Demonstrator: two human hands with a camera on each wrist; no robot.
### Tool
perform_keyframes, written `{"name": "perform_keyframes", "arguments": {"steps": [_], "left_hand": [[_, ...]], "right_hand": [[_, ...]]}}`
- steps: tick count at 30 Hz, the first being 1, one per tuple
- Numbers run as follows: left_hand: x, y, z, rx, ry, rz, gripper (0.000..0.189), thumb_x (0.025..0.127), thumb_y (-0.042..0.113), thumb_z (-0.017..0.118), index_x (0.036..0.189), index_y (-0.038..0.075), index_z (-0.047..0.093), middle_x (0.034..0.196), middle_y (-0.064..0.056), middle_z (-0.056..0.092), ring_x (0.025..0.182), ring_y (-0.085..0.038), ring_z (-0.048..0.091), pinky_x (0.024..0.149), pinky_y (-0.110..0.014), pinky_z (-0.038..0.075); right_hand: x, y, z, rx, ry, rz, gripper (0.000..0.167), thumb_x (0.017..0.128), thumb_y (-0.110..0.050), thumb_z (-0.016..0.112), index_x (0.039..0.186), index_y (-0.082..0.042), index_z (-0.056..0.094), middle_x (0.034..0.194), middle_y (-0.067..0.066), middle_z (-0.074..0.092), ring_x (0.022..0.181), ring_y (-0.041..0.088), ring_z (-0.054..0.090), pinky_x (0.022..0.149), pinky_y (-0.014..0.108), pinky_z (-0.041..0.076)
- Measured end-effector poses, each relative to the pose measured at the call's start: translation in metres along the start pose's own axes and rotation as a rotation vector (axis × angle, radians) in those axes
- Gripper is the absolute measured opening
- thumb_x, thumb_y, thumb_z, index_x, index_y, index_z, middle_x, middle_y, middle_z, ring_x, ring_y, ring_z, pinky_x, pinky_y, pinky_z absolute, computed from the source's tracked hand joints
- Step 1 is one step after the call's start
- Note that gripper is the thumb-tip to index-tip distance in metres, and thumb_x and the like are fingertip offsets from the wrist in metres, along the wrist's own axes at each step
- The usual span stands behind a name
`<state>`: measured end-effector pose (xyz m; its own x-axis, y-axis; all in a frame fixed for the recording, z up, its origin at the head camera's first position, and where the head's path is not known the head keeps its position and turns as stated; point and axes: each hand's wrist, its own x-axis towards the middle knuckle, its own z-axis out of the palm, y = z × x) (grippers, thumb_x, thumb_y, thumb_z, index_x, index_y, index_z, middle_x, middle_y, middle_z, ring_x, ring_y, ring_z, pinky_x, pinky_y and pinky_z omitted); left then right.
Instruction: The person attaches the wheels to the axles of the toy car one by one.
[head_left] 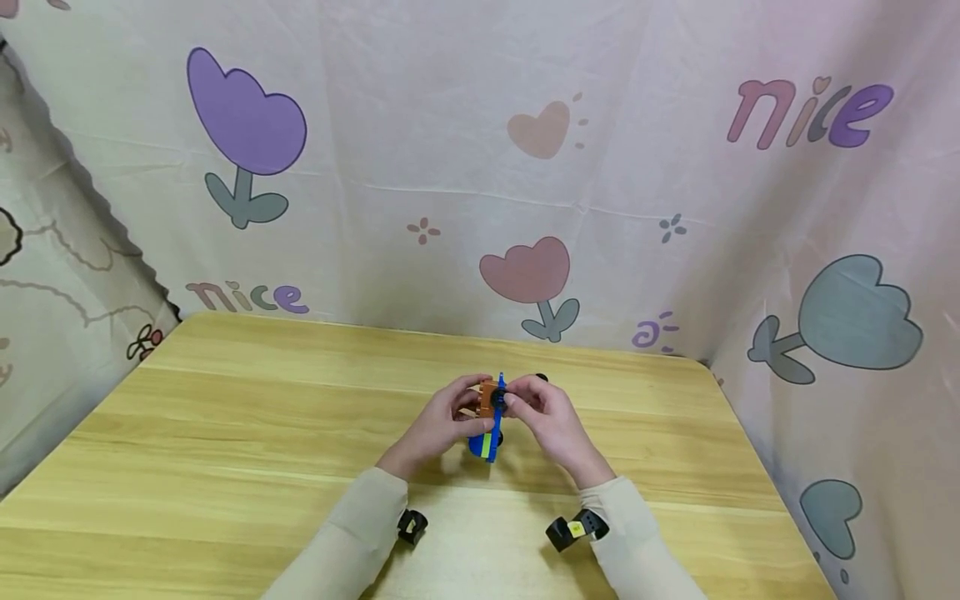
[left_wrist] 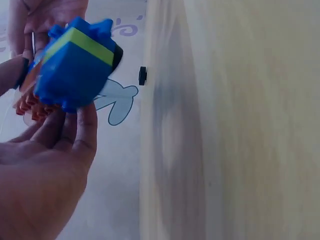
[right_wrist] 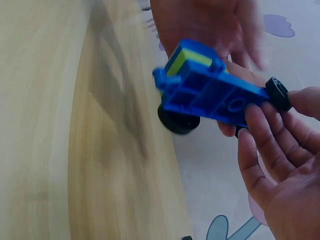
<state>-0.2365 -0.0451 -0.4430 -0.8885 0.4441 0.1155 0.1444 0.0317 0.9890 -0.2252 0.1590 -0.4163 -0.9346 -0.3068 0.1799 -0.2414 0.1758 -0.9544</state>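
Note:
A toy truck (head_left: pixel 486 446) with a blue chassis and cab, a yellow-green stripe and an orange-brown bed (head_left: pixel 487 398) is held up over the table between both hands. My left hand (head_left: pixel 442 417) grips the truck by its bed, thumb on the near side. With thumb and fingers my right hand (head_left: pixel 551 417) pinches a black wheel (right_wrist: pixel 278 93) at the bed end of the chassis. Another black wheel (right_wrist: pixel 178 120) sits at the cab end, where a blue axle stub (right_wrist: pixel 165 80) on the other side is bare. The ribbed blue underside (right_wrist: pixel 215 97) faces the right wrist camera.
A loose black wheel (head_left: pixel 542 377) lies on the wooden table (head_left: pixel 225 458) beyond my right hand. Black wrist cameras (head_left: pixel 412 527) are strapped at both sleeves. A printed curtain (head_left: pixel 420 150) hangs behind the table's back edge and along its sides.

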Motion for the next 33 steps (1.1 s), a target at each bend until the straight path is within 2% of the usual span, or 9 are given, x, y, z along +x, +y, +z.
{"name": "perform_keyframes", "arguments": {"steps": [4,8,12,16,19,25,29,33], "left_hand": [[-0.002,-0.002,-0.003,-0.006,-0.022,0.016,0.065,0.092,0.003,0.067,0.148,0.006,0.036,0.124,-0.017,0.062,0.107,-0.031,0.062,0.094,-0.042,0.049],[-0.003,-0.003,-0.003,-0.003,0.010,0.000,0.059,0.093,0.007,0.068,0.143,0.004,0.037,0.124,-0.015,0.062,0.107,-0.031,0.059,0.093,-0.042,0.049],[-0.005,-0.005,-0.003,0.012,0.049,-0.009,0.050,0.094,0.014,0.068,0.136,0.003,0.044,0.127,-0.012,0.061,0.111,-0.029,0.055,0.095,-0.043,0.047],[-0.003,-0.005,-0.004,0.002,0.062,-0.001,0.052,0.097,0.017,0.065,0.141,0.004,0.042,0.132,-0.013,0.058,0.114,-0.030,0.055,0.099,-0.046,0.044],[-0.002,-0.004,-0.005,-0.012,0.069,0.012,0.054,0.098,0.017,0.064,0.144,0.005,0.039,0.134,-0.014,0.056,0.119,-0.031,0.055,0.102,-0.045,0.042],[-0.002,-0.002,-0.005,-0.084,0.046,0.037,0.054,0.100,0.011,0.059,0.147,0.004,0.034,0.137,-0.019,0.051,0.122,-0.034,0.054,0.100,-0.044,0.044],[-0.002,-0.002,-0.005,-0.094,0.050,0.038,0.053,0.100,0.009,0.057,0.147,0.004,0.033,0.136,-0.020,0.051,0.118,-0.033,0.057,0.097,-0.043,0.047],[-0.002,-0.004,-0.005,-0.086,0.066,0.045,0.052,0.100,0.008,0.057,0.147,0.003,0.034,0.134,-0.020,0.052,0.116,-0.033,0.058,0.096,-0.041,0.048]], "right_hand": [[0.000,0.002,-0.002,0.001,-0.004,-0.007,0.023,0.101,-0.011,0.057,0.114,0.007,0.060,0.104,0.018,0.065,0.094,0.039,0.064,0.087,0.041,0.053],[-0.001,0.003,-0.005,-0.024,-0.006,-0.016,0.023,0.101,-0.014,0.057,0.113,0.004,0.062,0.102,0.016,0.066,0.092,0.035,0.065,0.085,0.038,0.054],[-0.004,0.003,-0.009,-0.060,-0.001,-0.021,0.022,0.102,-0.016,0.055,0.112,0.001,0.064,0.101,0.016,0.067,0.091,0.028,0.065,0.086,0.043,0.053],[-0.005,0.001,-0.015,-0.096,0.018,-0.012,0.022,0.102,-0.014,0.055,0.113,0.001,0.066,0.102,0.015,0.068,0.091,0.025,0.065,0.086,0.050,0.052],[-0.004,0.002,-0.021,-0.118,0.035,-0.007,0.022,0.102,-0.014,0.055,0.113,0.001,0.066,0.102,0.014,0.068,0.091,0.024,0.065,0.085,0.050,0.052],[-0.002,0.007,-0.031,-0.163,0.042,0.002,0.021,0.101,-0.013,0.056,0.112,0.002,0.066,0.104,0.019,0.066,0.092,0.028,0.064,0.083,0.043,0.053],[-0.001,0.015,-0.040,-0.229,0.069,0.020,0.020,0.099,-0.011,0.060,0.112,0.002,0.066,0.105,0.014,0.067,0.095,0.028,0.062,0.083,0.035,0.052],[0.003,0.024,-0.049,-0.305,0.116,0.050,0.018,0.094,-0.007,0.066,0.111,-0.001,0.067,0.105,0.009,0.067,0.097,0.022,0.060,0.085,0.035,0.050]]}}
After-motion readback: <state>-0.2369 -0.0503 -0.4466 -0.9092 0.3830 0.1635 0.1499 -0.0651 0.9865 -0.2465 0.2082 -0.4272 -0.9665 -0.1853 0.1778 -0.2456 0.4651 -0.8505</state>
